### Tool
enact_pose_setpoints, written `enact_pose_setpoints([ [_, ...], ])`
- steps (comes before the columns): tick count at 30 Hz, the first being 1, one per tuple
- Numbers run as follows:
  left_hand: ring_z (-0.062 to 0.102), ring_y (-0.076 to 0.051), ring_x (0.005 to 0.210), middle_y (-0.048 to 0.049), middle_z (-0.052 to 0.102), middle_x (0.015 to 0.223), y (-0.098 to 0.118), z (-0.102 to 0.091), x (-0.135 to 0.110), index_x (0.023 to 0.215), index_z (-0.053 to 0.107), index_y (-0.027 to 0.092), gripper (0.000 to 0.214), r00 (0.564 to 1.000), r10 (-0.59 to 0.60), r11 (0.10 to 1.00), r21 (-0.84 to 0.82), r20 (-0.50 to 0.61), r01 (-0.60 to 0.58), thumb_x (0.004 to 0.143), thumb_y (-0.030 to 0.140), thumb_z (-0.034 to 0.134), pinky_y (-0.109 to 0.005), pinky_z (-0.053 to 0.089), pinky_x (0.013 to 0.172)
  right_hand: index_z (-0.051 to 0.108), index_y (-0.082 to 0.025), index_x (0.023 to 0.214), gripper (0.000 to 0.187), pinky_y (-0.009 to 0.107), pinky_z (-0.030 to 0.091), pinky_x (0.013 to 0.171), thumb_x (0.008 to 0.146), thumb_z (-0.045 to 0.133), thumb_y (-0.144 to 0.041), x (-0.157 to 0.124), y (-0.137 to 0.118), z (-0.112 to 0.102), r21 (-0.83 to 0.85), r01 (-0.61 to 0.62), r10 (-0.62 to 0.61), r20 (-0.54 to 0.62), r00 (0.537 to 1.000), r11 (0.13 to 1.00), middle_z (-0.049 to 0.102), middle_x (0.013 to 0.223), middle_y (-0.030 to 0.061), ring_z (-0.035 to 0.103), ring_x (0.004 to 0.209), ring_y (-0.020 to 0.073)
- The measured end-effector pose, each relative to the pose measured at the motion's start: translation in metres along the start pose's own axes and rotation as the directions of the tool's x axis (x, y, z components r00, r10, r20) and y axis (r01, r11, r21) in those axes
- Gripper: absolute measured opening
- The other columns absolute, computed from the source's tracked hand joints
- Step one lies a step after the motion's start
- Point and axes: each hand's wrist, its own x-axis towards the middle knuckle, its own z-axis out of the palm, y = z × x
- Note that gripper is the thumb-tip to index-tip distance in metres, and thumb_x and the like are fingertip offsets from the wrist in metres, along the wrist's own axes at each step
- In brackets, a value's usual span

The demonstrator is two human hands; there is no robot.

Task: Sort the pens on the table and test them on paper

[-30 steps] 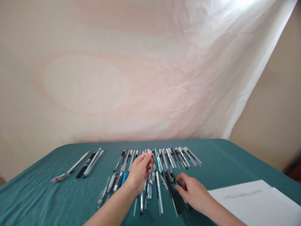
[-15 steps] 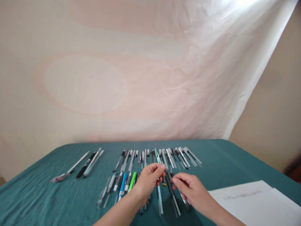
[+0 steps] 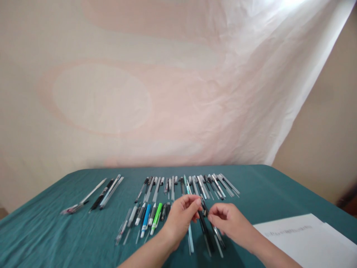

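My left hand hovers over the near row of pens, thumb and index finger pinched together. Whatever may be between those fingertips is too small to make out. Just to the right is my right hand, its fingers curled and thumb against the index finger; I cannot make out what it holds. Beneath and between the hands lie a black pen barrel, a dark clear pen and a pale blue pen. A green pen and a blue pen lie left of my left hand.
A far row of pens and clear barrels spans the green cloth. At left lie a white pen, a black pen and clear barrels. White paper sheets rest at right. Behind hangs a pale curtain.
Both hands have shifted slightly to the right, staying close together. More of the green pen and the dark pens beside it now shows left of my left hand.
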Motion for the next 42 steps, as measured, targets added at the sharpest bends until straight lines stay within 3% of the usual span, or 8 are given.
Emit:
enact_pose_setpoints([
  [5, 0.046, -0.009, 0.053, -0.0001, 0.057, 0.067, 0.003, -0.006, 0.004, 0.086, 0.057, 0.016, 0.031, 0.998, 0.021, 1.0, 0.021, -0.058, -0.02, 0.07, 0.043, 0.058, -0.02, 0.034, 0.05, 0.056, -0.015, 0.063, 0.017, 0.017, 0.034, 0.04, 0.072, 0.045, -0.025, 0.016, 0.031, -0.02, -0.215, -0.131, 0.117, -0.077, 0.99, 0.968, 0.053, 0.054, -0.002, 0.046, 0.043, 0.0084],
  [9, 0.046, -0.009, 0.054, -0.0004, 0.057, 0.068, 0.006, -0.008, 0.004, 0.086, 0.058, 0.016, 0.03, 0.998, 0.018, 0.999, 0.029, -0.057, -0.016, 0.072, 0.043, 0.056, -0.02, 0.033, 0.051, 0.058, -0.014, 0.062, 0.02, 0.018, 0.032, 0.039, 0.072, 0.045, -0.026, 0.023, 0.048, -0.022, -0.297, -0.14, 0.126, -0.066, 0.99, 0.945, 0.058, 0.055, 0.0003, 0.047, 0.042, 0.009],
  [25, 0.044, -0.007, 0.054, -0.0001, 0.057, 0.069, 0.01, -0.017, 0.008, 0.091, 0.059, 0.017, 0.026, 0.995, 0.034, 0.999, -0.01, -0.09, -0.035, 0.073, 0.035, 0.055, -0.02, 0.034, 0.052, 0.061, -0.015, 0.06, 0.026, 0.021, 0.03, 0.049, 0.075, 0.047, -0.032, 0.018, 0.042, -0.018, -0.522, -0.08, 0.035, -0.095, 0.995, 0.849, 0.061, 0.059, 0.0027, 0.053, 0.056, 0.0145],
  [34, 0.049, -0.008, 0.054, -0.0024, 0.059, 0.072, 0.023, -0.041, 0.021, 0.094, 0.058, 0.015, 0.03, 0.974, 0.17, 0.985, 0.068, -0.151, -0.161, 0.073, 0.035, 0.054, -0.02, 0.036, 0.051, 0.059, -0.016, 0.056, 0.028, 0.022, 0.031, 0.052, 0.075, 0.046, -0.032, 0.017, 0.045, -0.015, -0.537, -0.058, 0.027, -0.065, 0.998, 0.842, 0.061, 0.057, 0.0018, 0.053, 0.055, 0.0147],
  [36, 0.054, -0.009, 0.059, -0.0042, 0.061, 0.078, 0.023, -0.056, 0.029, 0.099, 0.055, 0.014, 0.031, 0.949, 0.269, 0.917, 0.344, -0.163, -0.201, 0.079, 0.035, 0.046, -0.02, 0.04, 0.054, 0.059, -0.016, 0.055, 0.028, 0.022, 0.03, 0.051, 0.075, 0.046, -0.032, 0.018, 0.046, -0.015, -0.531, -0.05, 0.029, -0.047, 0.998, 0.846, 0.06, 0.055, 0.0014, 0.052, 0.054, 0.0144],
  [37, 0.056, -0.01, 0.064, -0.0049, 0.062, 0.083, 0.023, -0.066, 0.034, 0.102, 0.054, 0.015, 0.031, 0.929, 0.332, 0.822, 0.533, -0.163, -0.2, 0.081, 0.034, 0.041, -0.021, 0.042, 0.058, 0.058, -0.016, 0.055, 0.028, 0.022, 0.03, 0.051, 0.074, 0.046, -0.033, 0.018, 0.047, -0.015, -0.523, -0.047, 0.031, -0.04, 0.999, 0.851, 0.06, 0.054, 0.0011, 0.052, 0.053, 0.0142],
  [38, 0.057, -0.01, 0.069, -0.0043, 0.062, 0.088, 0.023, -0.078, 0.039, 0.103, 0.053, 0.016, 0.031, 0.904, 0.396, 0.64, 0.754, -0.16, -0.147, 0.083, 0.032, 0.037, -0.021, 0.044, 0.063, 0.058, -0.016, 0.054, 0.028, 0.022, 0.03, 0.05, 0.074, 0.047, -0.033, 0.018, 0.048, -0.014, -0.512, -0.046, 0.032, -0.036, 0.999, 0.858, 0.059, 0.054, 0.0008, 0.051, 0.053, 0.014],
  [42, 0.052, -0.018, 0.094, -0.008, 0.057, 0.104, 0.02, -0.135, 0.051, 0.1, 0.056, 0.016, 0.026, 0.858, 0.442, 0.416, 0.907, -0.261, 0.062, 0.076, 0.022, 0.047, -0.031, 0.038, 0.084, 0.058, -0.017, 0.053, 0.027, 0.021, 0.03, 0.05, 0.072, 0.048, -0.033, 0.018, 0.051, -0.014, -0.462, -0.047, 0.033, -0.039, 0.999, 0.886, 0.058, 0.052, -0.0001, 0.049, 0.052, 0.0134],
])
